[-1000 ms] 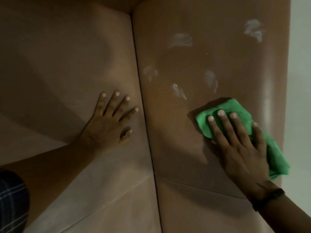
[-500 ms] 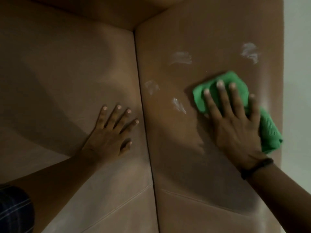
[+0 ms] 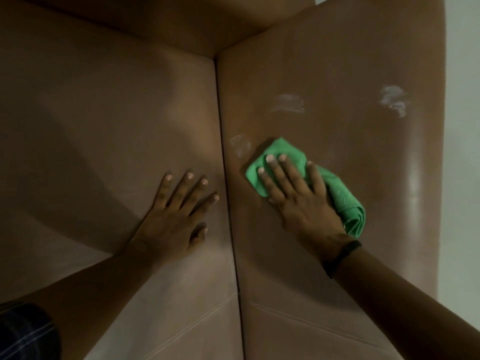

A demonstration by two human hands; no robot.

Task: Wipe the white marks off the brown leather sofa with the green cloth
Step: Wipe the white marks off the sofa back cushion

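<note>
Head view, sofa: a brown leather sofa (image 3: 109, 131) fills the frame — two seat cushions meet at a dark seam (image 3: 228, 209) that runs from the back corner down toward the camera.
Head view, right hand: the right hand (image 3: 298, 201) lies palm down on the green cloth (image 3: 335, 193), fingers stretched out flat and close together, pressing the cloth onto the right cushion; it grips nothing between the fingers as far as can be seen.
Head view, cloth: bunched and folded, touching the leather, its near-left corner just beside the seam; part of it pokes out past the fingertips and a thicker roll trails off by the little-finger side toward the wrist.
Head view, wristband: a dark wristband (image 3: 340, 258) circles the right wrist.
Head view, left hand: the left hand (image 3: 174, 222) rests flat on the left cushion, fingers spread apart, thumb tucked toward the seam (it holds nothing).
Head view, marks: three white marks show on the right cushion — a small mark (image 3: 240, 144) just left of the cloth's upper edge, a wider smear (image 3: 288, 103) above the cloth, and a far mark (image 3: 393, 100) well apart near the cushion's right side.
Head view, sleeve: a dark checked sleeve (image 3: 24, 331) sits at the lower left corner.
Head view, right edge: a pale surface (image 3: 462, 152) beyond the sofa's edge; I cannot tell whether it is floor or wall.
</note>
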